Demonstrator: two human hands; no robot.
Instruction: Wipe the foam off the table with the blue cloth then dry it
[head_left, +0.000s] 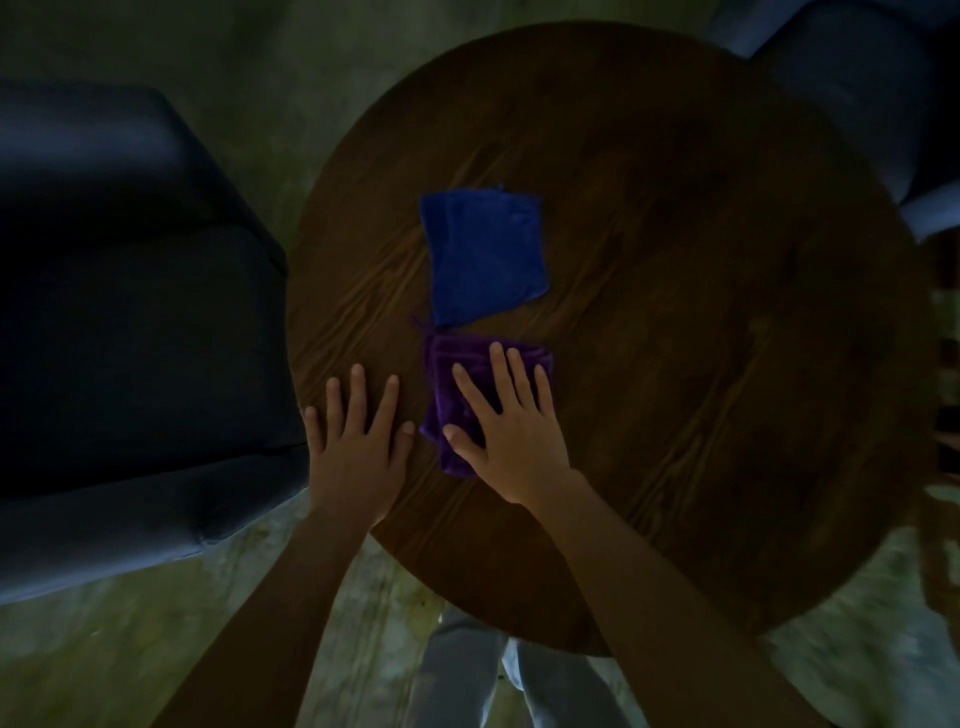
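Observation:
A round dark wooden table (675, 312) fills the middle of the dim view. A folded blue cloth (483, 254) lies flat on it, left of centre, with no hand on it. Just below it lies a folded purple cloth (447, 374). My right hand (506, 421) presses flat on the purple cloth with the fingers spread. My left hand (358, 441) rests flat on the bare wood beside that cloth, near the table's left edge, fingers apart and holding nothing. I see no foam on the table in this light.
A dark blue armchair (130, 322) stands close against the table's left side. Another blue seat (872, 93) is at the top right. My legs in light trousers (462, 675) show below the table's near edge, over a pale floor.

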